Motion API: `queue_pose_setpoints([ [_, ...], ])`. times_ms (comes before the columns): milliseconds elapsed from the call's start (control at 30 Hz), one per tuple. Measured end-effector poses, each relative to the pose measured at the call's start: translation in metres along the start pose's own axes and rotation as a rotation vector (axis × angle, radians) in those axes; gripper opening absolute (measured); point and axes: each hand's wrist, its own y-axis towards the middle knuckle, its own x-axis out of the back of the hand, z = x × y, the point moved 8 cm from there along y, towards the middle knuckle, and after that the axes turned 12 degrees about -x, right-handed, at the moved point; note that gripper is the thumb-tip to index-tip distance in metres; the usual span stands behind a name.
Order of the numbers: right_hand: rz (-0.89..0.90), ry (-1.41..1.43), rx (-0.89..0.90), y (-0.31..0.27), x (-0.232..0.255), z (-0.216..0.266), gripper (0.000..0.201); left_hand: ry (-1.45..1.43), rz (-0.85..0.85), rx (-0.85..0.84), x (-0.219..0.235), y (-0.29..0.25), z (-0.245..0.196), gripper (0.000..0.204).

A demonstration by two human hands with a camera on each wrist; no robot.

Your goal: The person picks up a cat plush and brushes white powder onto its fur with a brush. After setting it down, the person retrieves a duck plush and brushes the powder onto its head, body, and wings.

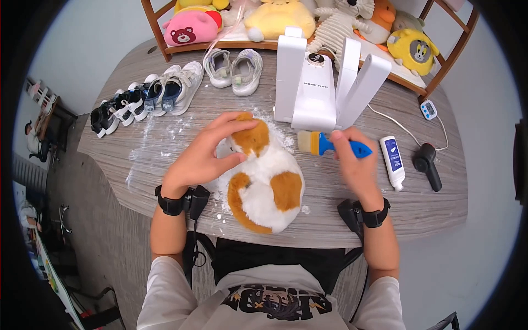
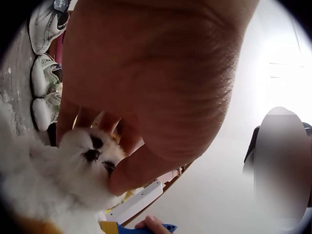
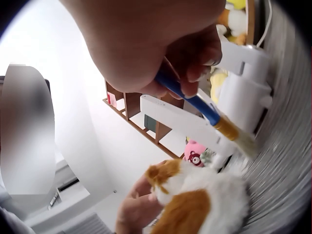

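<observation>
A white and orange plush cat (image 1: 269,181) lies curled on the grey wood-grain table, with white powder scattered around it. My left hand (image 1: 206,151) grips its head, fingers over the top and thumb at the side; the cat's face (image 2: 92,156) shows between them in the left wrist view. My right hand (image 1: 357,165) pinches the blue handle of a brush (image 1: 324,144), bristles pointing left, just right of the cat's head. In the right wrist view the brush (image 3: 214,117) is held clear of the cat's body (image 3: 187,212).
Behind the brush stands a white appliance (image 1: 315,91) with upright arms. Small shoes (image 1: 148,96) line the back left. To the right lie a white bottle (image 1: 392,163), a black handheld device (image 1: 427,166) and a small timer (image 1: 428,109). A shelf of plush toys (image 1: 280,19) spans the back.
</observation>
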Motion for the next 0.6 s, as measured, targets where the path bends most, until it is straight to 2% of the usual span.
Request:
queue_pose_setpoints([
  [33,0.000,0.002,0.004,-0.001,0.001,0.004,0.022,0.004,-0.002,-0.002,0.002,0.000,-0.002,0.061],
  [100,0.106,0.410,-0.128,-0.006,-0.001,0.003,0.021,-0.046,-0.015,0.006,0.003,0.002,-0.005,0.059],
  [133,0.099,0.412,-0.129,-0.007,-0.003,0.005,0.021,-0.046,-0.009,0.003,0.002,0.002,-0.005,0.059],
  [200,0.246,0.466,-0.175,-0.011,-0.024,0.009,0.021,-0.031,-0.023,-0.011,0.002,0.002,-0.005,0.059],
  [267,0.230,0.386,-0.189,-0.007,-0.029,-0.002,0.021,-0.040,-0.043,-0.017,0.000,0.001,-0.002,0.059],
  [333,0.039,-0.204,0.217,-0.007,-0.021,0.016,0.020,-0.047,-0.074,-0.024,0.000,0.000,-0.002,0.059],
  [367,0.041,-0.205,0.219,-0.007,-0.020,0.017,0.020,-0.017,-0.102,-0.036,0.001,0.001,-0.005,0.057],
  [433,0.059,0.274,-0.003,-0.007,-0.010,0.006,0.017,0.011,-0.136,-0.044,0.001,0.002,-0.008,0.055],
  [467,0.064,0.271,-0.003,-0.009,-0.008,0.013,0.017,0.033,-0.157,-0.034,0.001,0.002,-0.008,0.055],
  [533,0.227,0.492,-0.099,-0.013,-0.014,0.020,0.016,0.056,-0.174,-0.023,-0.001,0.002,-0.008,0.055],
  [600,0.205,0.384,-0.101,-0.009,-0.018,0.015,0.017,0.110,-0.199,-0.009,-0.001,0.003,-0.007,0.055],
])
